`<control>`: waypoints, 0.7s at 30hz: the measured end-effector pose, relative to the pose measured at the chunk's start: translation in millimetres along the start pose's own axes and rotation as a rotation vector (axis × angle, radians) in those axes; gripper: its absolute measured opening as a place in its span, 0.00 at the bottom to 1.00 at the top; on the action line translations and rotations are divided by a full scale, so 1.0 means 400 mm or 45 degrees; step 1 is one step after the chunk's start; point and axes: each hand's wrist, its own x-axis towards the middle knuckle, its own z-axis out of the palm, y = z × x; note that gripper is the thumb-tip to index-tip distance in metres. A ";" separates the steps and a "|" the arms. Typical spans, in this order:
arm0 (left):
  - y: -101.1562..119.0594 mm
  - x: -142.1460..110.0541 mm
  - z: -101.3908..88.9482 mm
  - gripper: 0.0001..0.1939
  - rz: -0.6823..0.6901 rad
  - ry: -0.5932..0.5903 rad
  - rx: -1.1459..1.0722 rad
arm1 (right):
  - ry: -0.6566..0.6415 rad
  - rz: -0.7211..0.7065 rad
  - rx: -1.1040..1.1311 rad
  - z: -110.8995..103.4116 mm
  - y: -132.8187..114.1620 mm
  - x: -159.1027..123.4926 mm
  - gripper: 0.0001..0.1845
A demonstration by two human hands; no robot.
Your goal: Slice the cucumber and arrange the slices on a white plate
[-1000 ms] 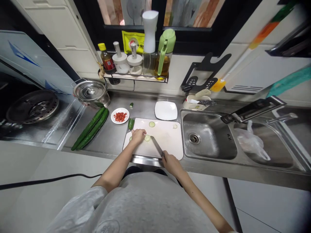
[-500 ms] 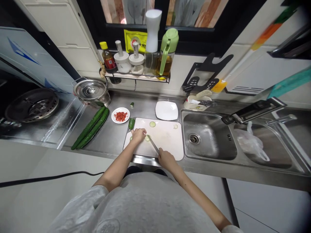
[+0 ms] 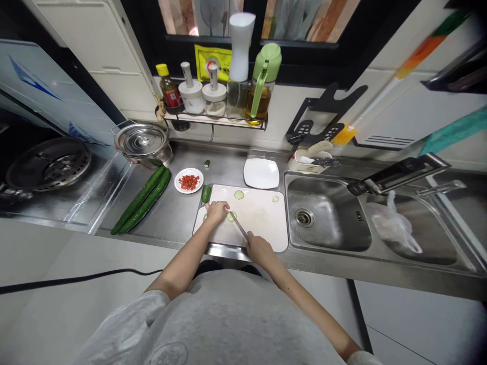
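The person's right hand [image 3: 260,250] is curled round a slim metal-bladed knife [image 3: 240,226], its tip at a thin, round, pale-green cucumber slice [image 3: 229,218] on the white rectangular cutting board [image 3: 262,225]. Cutting seems in hand; the next stroke calls for steadiness. Beside the slice, the left hand [image 3: 217,212] bunches its fingers, any pinch unclear.

right hand [image 3: 261,250] grips knife [image 3: 239,226] at cucumber slice [image 3: 230,218]; left hand [image 3: 216,211] just beside
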 end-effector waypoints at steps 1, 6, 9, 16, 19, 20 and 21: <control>0.000 0.000 -0.001 0.10 0.000 0.002 -0.003 | 0.003 -0.001 0.000 0.001 0.000 0.001 0.14; 0.000 0.004 -0.002 0.10 -0.018 -0.020 -0.011 | -0.018 0.007 -0.003 0.002 -0.002 0.005 0.15; 0.000 0.005 -0.002 0.10 -0.019 -0.021 -0.012 | -0.039 0.019 -0.007 -0.001 -0.004 0.008 0.15; 0.003 0.003 -0.006 0.09 -0.014 -0.019 -0.010 | -0.084 0.039 0.000 -0.007 -0.009 0.018 0.15; 0.005 0.001 -0.008 0.09 -0.022 -0.026 -0.010 | -0.094 0.041 0.002 -0.009 -0.009 0.021 0.14; 0.005 0.001 -0.008 0.09 -0.025 -0.028 -0.010 | -0.091 0.035 0.002 -0.008 -0.009 0.021 0.14; 0.006 0.000 -0.009 0.09 -0.026 -0.030 -0.010 | -0.088 0.031 0.001 -0.008 -0.008 0.021 0.14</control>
